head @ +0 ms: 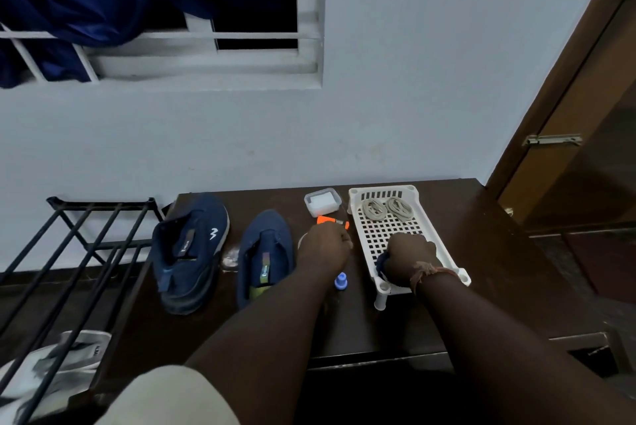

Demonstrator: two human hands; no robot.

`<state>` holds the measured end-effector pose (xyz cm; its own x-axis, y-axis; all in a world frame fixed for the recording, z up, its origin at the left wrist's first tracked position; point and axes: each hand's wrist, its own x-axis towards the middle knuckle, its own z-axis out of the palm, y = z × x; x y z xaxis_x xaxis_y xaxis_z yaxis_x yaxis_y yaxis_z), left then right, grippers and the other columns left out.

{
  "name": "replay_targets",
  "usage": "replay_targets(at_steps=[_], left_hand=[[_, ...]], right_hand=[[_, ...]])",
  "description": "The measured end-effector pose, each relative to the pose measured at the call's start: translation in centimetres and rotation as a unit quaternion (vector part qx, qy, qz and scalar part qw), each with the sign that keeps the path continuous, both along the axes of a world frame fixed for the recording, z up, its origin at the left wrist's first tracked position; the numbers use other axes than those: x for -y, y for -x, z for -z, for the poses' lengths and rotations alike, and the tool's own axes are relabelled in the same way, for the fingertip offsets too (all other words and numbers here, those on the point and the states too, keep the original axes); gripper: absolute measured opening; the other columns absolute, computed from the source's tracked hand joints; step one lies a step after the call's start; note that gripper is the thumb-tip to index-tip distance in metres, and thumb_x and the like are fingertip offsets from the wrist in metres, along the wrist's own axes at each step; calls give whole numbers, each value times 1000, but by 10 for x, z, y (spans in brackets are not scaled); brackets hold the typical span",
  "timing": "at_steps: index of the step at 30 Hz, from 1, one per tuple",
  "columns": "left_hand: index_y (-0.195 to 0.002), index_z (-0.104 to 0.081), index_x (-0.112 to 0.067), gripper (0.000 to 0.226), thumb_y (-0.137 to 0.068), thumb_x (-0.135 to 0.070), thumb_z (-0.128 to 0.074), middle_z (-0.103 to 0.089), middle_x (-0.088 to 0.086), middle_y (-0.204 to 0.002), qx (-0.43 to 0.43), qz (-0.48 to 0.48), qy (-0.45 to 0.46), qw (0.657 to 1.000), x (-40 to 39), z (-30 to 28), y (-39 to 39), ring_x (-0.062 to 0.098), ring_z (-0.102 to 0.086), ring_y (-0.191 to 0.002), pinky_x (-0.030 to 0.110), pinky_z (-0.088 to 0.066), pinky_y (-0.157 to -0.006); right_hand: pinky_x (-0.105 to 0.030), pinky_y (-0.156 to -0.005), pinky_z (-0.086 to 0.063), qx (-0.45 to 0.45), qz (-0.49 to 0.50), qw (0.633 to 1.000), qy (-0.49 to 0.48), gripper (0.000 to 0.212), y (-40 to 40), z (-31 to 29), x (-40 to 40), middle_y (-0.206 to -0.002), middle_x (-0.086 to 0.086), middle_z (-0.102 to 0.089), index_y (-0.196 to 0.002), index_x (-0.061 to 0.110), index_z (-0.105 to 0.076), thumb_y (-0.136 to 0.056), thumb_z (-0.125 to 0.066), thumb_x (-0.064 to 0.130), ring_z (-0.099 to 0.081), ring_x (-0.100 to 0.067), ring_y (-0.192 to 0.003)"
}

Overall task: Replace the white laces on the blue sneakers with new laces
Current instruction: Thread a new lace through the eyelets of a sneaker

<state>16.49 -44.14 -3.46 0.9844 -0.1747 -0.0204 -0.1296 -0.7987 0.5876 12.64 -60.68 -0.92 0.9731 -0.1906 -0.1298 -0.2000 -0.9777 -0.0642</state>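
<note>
- We see two dark blue fabric sneakers side by side on a dark brown wooden table: the left sneaker (188,252) lies tipped on its side, showing a white logo, and the right sneaker (264,257) stands upright just beside it. Neither shows any laces.
- Two coiled bundles of pale grey laces (387,208) lie at the far end of a white perforated plastic tray (382,233) on the right part of the table (481,252).
- Our left hand (325,247) is curled into a fist between the right sneaker and the tray; we cannot tell whether it holds anything.
- Our right hand (409,261), with a reddish thread band on the wrist, rests in the near end of the tray, its fingers curled round a dark blue bundle (381,261).
- An orange and black tool (332,221) lies just beyond the left hand, a clear lidded plastic box (322,201) farther off.
- A small blue cap (341,280) sits near the left forearm.
</note>
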Motion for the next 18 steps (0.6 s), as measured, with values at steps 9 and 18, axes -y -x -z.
replay_targets(at_steps=[9,18], left_hand=[[-104,-74,-11,31,-95,-41,-68,-73,4,-91,-183,-12,361,914,-16,-38,13,17,-66,-81,33,-51,-73],[-79,-63,-3,26,-93,-26,-61,-62,11,-69,-10,-70,258,963,-98,-50,14,13,-60,-59,40,-48,-53]], right_hand=[[-24,-51,-39,40,57,963,-261,22,-28,-65,-38,-68,-4,-57,-65,10,-55,-87,-59,16,-60,-22,-69],[-43,-56,-50,59,15,899,-433,14,-25,-50,-113,-61,-12,-53,-60,13,-53,-72,-59,12,-54,-23,-61]])
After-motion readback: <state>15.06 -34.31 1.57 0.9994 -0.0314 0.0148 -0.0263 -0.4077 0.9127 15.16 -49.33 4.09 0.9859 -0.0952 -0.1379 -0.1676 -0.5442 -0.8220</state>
